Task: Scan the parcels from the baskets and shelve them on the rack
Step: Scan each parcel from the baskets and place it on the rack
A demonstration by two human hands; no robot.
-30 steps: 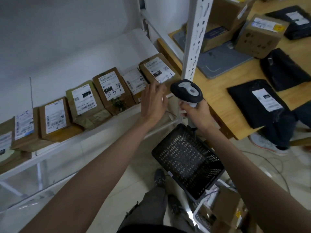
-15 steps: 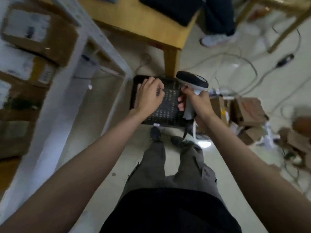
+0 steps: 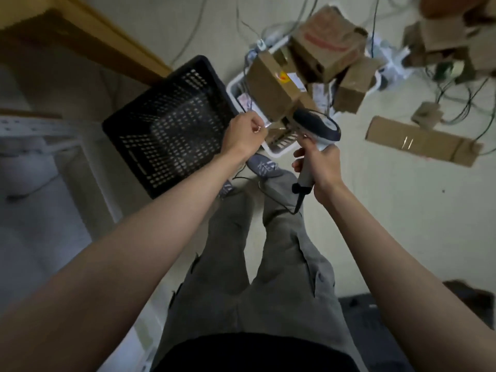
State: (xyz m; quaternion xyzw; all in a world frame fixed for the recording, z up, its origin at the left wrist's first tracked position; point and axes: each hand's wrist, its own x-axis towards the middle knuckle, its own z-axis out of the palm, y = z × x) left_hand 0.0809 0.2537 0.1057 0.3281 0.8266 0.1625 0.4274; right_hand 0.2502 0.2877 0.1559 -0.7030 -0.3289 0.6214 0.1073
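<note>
My right hand [image 3: 319,166] is wrapped around the grip of the barcode scanner [image 3: 316,130], whose long axis runs from my palm up and away, its dark head aimed toward the heap of parcels; its cable hangs from the butt of the handle over my trouser leg. My left hand [image 3: 245,135] is curled at the near corner of a brown cardboard parcel [image 3: 271,89], but motion blur keeps me from telling whether the fingers actually grasp it. That parcel lies tilted in the white basket [image 3: 233,87], its long side slanting from my left hand up toward the far left, a label with a yellow sticker facing up. More boxes are piled behind it in the same basket. Just left stands the black perforated basket [image 3: 166,124], tipped so its open mouth faces me, one corner against the wooden worktop [image 3: 88,41] leg. A flattened cardboard box [image 3: 421,140] lies on the floor to the right, well apart, with cables beyond it and bare floor in front of it.
</note>
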